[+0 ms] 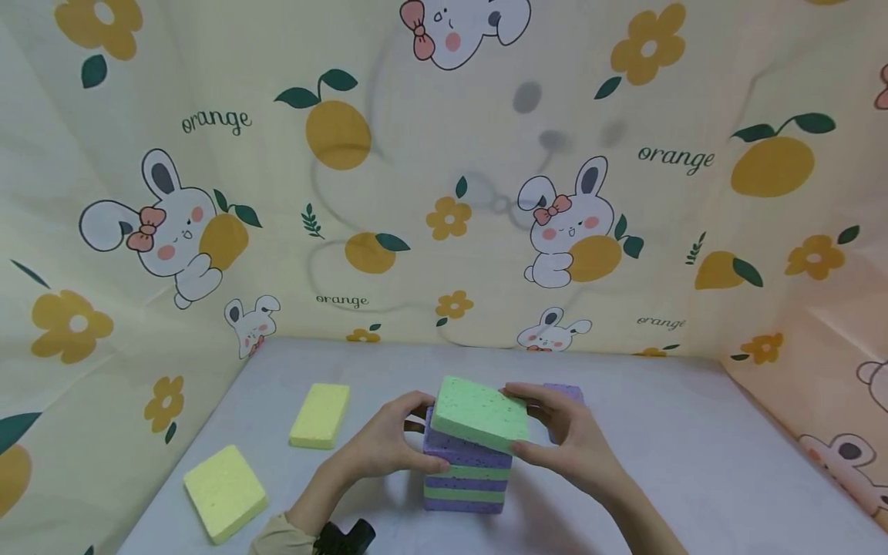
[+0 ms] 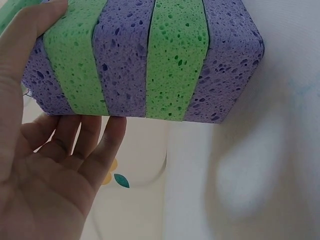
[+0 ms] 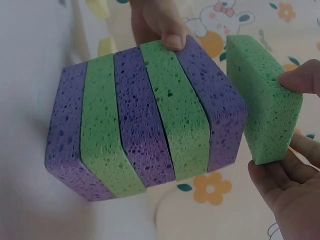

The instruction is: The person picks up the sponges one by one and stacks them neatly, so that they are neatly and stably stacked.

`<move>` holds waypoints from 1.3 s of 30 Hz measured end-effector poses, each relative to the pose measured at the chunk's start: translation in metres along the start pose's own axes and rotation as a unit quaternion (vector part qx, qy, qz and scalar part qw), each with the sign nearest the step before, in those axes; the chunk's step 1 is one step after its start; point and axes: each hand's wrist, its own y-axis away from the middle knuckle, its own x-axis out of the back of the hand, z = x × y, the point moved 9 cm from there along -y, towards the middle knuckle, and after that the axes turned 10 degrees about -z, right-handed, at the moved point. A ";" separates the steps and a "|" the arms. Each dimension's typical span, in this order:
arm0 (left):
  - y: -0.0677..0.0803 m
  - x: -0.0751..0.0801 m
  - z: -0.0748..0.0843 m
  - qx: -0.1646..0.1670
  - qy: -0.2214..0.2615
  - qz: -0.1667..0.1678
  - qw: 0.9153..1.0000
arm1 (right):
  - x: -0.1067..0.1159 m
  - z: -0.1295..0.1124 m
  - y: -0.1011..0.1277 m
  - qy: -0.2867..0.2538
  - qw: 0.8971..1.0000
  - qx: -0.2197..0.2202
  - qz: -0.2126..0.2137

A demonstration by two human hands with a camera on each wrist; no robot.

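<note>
While the left hand grips the purple-and-green sponge stack, the right hand, pinching the green sponge (tilted), should level it before lowering.

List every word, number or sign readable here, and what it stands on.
"orange": patterned cloth, upper left
"orange": same cloth, upper right
"orange": same cloth, lower, left of centre, smaller
"orange": same cloth, lower right, smaller
No lettering shows on the sponges.

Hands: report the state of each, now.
Left hand: holding the purple-and-green sponge stack.
Right hand: holding a single green sponge.
</note>
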 end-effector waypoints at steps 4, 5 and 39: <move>-0.001 -0.001 -0.003 -0.002 0.008 -0.003 1.000 | -0.005 -0.007 -0.007 0.012 1.000 0.004 -0.011; -0.002 -0.001 -0.003 -0.002 0.009 -0.003 1.000 | -0.005 -0.007 -0.008 0.017 1.000 0.000 -0.011; 0.000 -0.001 -0.003 0.010 0.003 -0.005 1.000 | -0.020 0.006 -0.011 0.033 0.998 -0.029 -0.054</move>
